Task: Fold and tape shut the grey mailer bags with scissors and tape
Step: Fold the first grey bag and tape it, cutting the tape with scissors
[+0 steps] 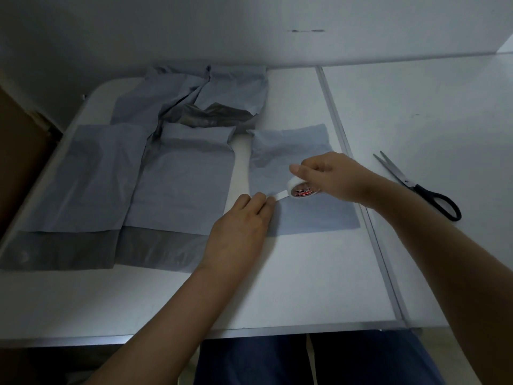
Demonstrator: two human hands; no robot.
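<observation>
A folded grey mailer bag (311,215) lies flat on the white table, just under both hands. My right hand (330,175) grips a small white tape roll (298,187) with a red label above the bag. My left hand (241,223) pinches the free end of the tape strip (280,195), pulled a short way out from the roll. Black-handled scissors (416,184) lie shut on the table to the right, apart from both hands.
Two more grey mailer bags (180,184) (80,176) lie flat to the left, dark flaps toward me. A crumpled heap of bags (200,98) sits at the back. A metal seam (352,168) splits the table. A wall stands behind.
</observation>
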